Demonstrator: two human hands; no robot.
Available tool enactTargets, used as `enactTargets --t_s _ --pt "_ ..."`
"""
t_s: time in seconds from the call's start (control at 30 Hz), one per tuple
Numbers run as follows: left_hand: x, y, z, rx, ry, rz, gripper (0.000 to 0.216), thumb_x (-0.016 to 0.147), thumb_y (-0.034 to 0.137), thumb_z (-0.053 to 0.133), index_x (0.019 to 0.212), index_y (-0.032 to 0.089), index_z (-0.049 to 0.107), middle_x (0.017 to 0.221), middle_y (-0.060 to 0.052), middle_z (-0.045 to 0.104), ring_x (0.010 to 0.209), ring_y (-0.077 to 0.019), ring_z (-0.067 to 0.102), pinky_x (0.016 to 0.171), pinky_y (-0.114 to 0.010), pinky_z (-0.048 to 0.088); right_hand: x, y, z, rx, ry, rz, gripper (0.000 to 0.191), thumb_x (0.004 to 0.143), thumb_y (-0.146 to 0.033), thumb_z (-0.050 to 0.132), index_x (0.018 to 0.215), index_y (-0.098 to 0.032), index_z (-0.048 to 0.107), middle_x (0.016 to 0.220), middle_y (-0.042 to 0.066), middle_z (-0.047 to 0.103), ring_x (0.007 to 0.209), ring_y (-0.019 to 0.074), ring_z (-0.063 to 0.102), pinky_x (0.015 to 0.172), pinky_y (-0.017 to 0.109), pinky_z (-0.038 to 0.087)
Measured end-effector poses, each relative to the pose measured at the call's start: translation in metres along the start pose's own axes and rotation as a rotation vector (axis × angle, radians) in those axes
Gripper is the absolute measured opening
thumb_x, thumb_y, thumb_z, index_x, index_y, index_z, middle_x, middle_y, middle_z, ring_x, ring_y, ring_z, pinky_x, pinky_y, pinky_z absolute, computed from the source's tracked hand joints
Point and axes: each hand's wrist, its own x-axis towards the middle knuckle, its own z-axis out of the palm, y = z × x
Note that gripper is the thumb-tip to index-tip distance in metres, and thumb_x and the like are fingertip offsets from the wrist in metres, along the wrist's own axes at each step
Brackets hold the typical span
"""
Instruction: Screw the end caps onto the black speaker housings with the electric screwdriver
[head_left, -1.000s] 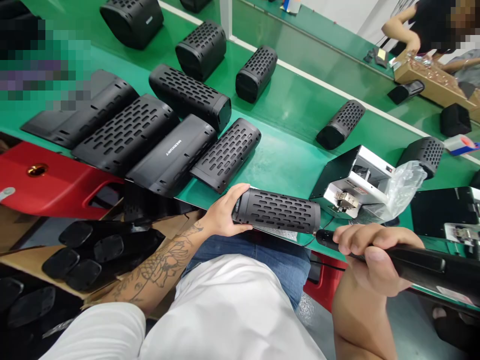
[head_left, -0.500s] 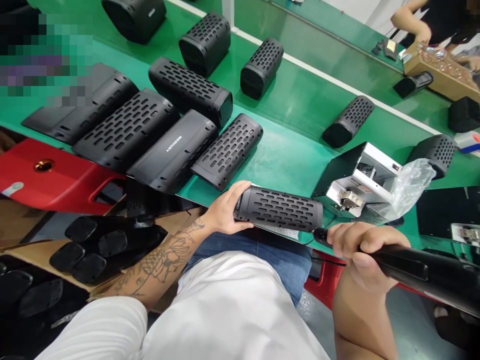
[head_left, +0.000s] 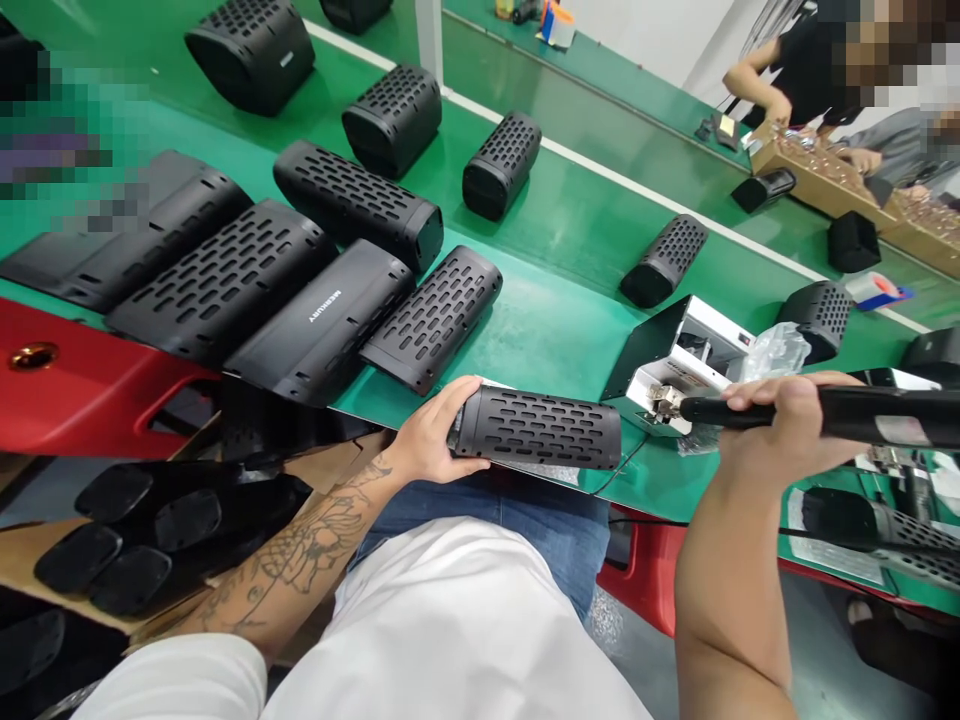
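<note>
While our left hand (head_left: 433, 437) grips the slotted housing (head_left: 544, 428) by one end at the bench (head_left: 525, 325) edge, presumably to steady it, our right hand (head_left: 787, 425) clasps the driver (head_left: 874, 412), pointed at the fitting (head_left: 663, 403) on the boxy machine (head_left: 651, 357).

Slotted housing (head_left: 547, 430) at bench's (head_left: 540, 320) near edge, left hand (head_left: 429, 440) round its left end. Screw feeder (head_left: 637, 350) behind, right; driver (head_left: 862, 412) in right hand (head_left: 795, 430), tip at feeder's front. Four units (head_left: 319, 325) rowed left. Carton (head_left: 26, 555) below them. Plastic bag (head_left: 776, 348) probably against feeder, partly hidden.
</note>
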Motion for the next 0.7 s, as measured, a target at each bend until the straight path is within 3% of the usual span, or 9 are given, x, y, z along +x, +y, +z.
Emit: enactTargets --t_s 0.13,0.3,0.4,0.5,0.6,0.7 --pt "0.001 0.001 0.0 0.014 0.014 0.03 0.129 0.093 0.06 0.098 0.194 0.028 0.024 0.186 -0.025 0.056 0.173 -0.0508 0.06 0.142 -0.068 0.055 -0.01 0.004 0.003 -0.001 -0.05 0.016 0.025 0.069 -0.03 0.082 0.07 -0.027 0.058 0.051 -0.009 0.058 0.041 0.012 0.051 0.046 0.032 0.052" --pt "0.002 0.002 0.002 0.039 0.033 0.054 0.13 0.094 0.061 0.097 0.194 0.027 0.023 0.184 -0.025 0.057 0.17 -0.0504 0.062 0.14 -0.067 0.058 -0.015 -0.014 -0.011 0.048 -0.09 -0.008 0.026 0.075 -0.03 0.088 0.069 -0.025 0.063 0.054 -0.006 0.064 0.043 0.0135 0.056 0.047 0.033 0.057" --pt "0.004 0.005 0.002 0.052 0.046 0.083 0.129 0.095 0.065 0.096 0.194 0.025 0.024 0.182 -0.027 0.058 0.168 -0.0508 0.065 0.137 -0.067 0.061 -0.025 -0.036 -0.021 0.209 -0.276 -0.088 0.03 0.082 -0.044 0.099 0.088 -0.027 0.076 0.058 -0.008 0.068 0.037 0.0153 0.053 0.042 0.036 0.059" --pt "0.007 0.006 0.001 0.059 0.06 0.092 0.128 0.096 0.066 0.095 0.195 0.024 0.024 0.182 -0.028 0.058 0.164 -0.0496 0.068 0.132 -0.064 0.065 -0.051 -0.064 -0.018 0.291 -0.515 -0.027 0.035 0.094 -0.06 0.098 0.106 -0.031 0.081 0.064 -0.008 0.073 0.035 0.0194 0.056 0.042 0.043 0.062" --pt "0.01 0.007 0.0 0.062 0.059 0.105 0.129 0.097 0.067 0.093 0.196 0.023 0.022 0.181 -0.029 0.059 0.165 -0.0493 0.068 0.132 -0.064 0.064 -0.083 -0.091 0.0 0.294 -0.494 0.088 0.043 0.093 -0.069 0.098 0.105 -0.031 0.08 0.065 -0.01 0.071 0.036 0.0179 0.053 0.042 0.042 0.059" --pt "0.01 0.02 0.003 0.11 0.148 0.187 0.123 0.1 0.066 0.089 0.196 0.026 0.023 0.186 -0.029 0.054 0.172 -0.0513 0.06 0.143 -0.077 0.048 -0.105 -0.109 0.014 0.278 -0.445 0.166 0.05 0.088 -0.074 0.1 0.099 -0.032 0.076 0.063 -0.011 0.066 0.036 0.0172 0.048 0.043 0.044 0.056"
